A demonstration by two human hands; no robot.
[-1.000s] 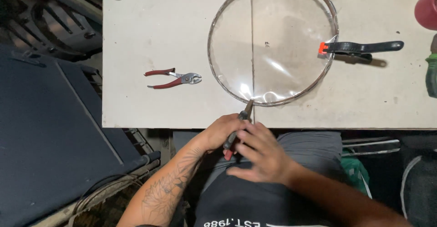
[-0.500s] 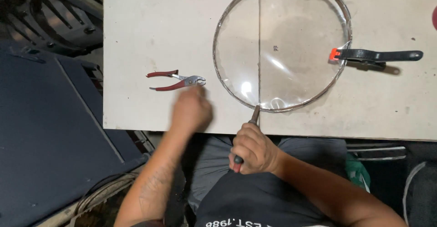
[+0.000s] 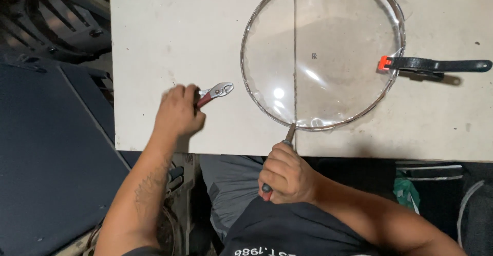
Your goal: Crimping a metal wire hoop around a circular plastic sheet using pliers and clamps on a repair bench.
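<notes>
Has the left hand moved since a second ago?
Yes. The left hand left the tool held by the right hand at the table edge and went left onto the tabletop, where it now grips the red-handled pliers.

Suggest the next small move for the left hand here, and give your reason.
Probably lift the pliers and carry them toward the hoop. The left hand is closed over their red handles on the table, while the right hand holds a tool against the hoop's near rim.
</notes>
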